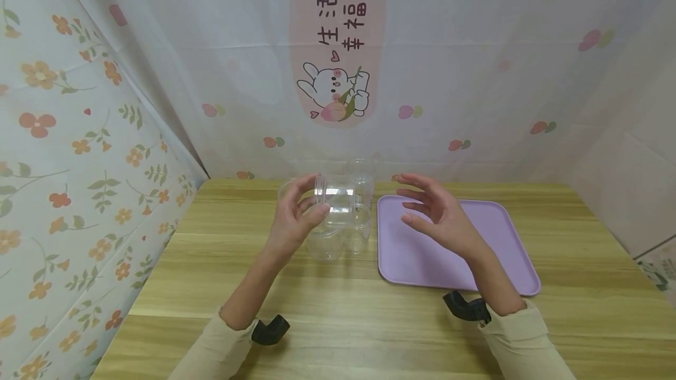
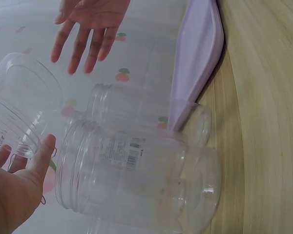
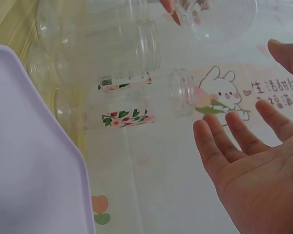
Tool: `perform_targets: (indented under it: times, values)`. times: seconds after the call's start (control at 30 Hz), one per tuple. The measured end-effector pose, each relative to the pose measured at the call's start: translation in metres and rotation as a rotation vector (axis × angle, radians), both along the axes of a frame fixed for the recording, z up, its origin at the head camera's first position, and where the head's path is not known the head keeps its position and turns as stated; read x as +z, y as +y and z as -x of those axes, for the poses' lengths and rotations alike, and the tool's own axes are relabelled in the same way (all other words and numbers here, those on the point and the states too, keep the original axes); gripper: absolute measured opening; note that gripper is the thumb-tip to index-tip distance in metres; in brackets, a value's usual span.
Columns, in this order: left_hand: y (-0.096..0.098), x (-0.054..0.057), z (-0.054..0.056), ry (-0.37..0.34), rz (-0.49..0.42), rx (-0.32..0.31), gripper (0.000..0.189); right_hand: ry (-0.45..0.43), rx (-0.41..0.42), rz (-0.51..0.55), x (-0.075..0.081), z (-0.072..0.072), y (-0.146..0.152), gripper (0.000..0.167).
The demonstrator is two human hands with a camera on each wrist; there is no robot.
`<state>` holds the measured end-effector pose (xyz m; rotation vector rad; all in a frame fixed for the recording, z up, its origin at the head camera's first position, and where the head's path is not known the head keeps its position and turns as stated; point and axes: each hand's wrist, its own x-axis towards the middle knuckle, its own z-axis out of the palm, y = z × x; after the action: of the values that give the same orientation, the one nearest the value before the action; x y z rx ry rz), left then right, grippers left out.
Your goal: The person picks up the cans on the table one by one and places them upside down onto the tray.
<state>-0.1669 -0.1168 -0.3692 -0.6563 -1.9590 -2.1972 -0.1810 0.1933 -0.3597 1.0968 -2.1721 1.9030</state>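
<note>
My left hand [image 1: 289, 220] grips a clear plastic jar [image 1: 340, 199] near its threaded mouth, holding it on its side in the air. In the left wrist view, this see-through jar [image 2: 29, 78] lies past the thumb. Below it several clear jars [image 1: 325, 246] stand upright on the table, partly hidden by the hand and the held jar. One standing jar [image 2: 122, 170] bears a barcode label; another jar [image 3: 129, 117] has a floral label. To the right, my right hand [image 1: 443, 219] hovers over the tray with spread, slightly bent fingers, touching nothing.
A pale purple tray [image 1: 417, 268] lies on the right half of the wooden table [image 1: 338, 321]. Behind the table hangs a white patterned cloth [image 1: 465, 75], and a floral cloth [image 1: 100, 192] hangs along the left side.
</note>
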Motion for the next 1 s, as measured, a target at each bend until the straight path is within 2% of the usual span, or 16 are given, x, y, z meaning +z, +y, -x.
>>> perform_targets:
  times: [1.0]
  values:
    - [0.016,-0.003,0.001,-0.035,-0.023,-0.041,0.068,-0.021,0.027,-0.016,0.001,0.0,-0.009,0.081]
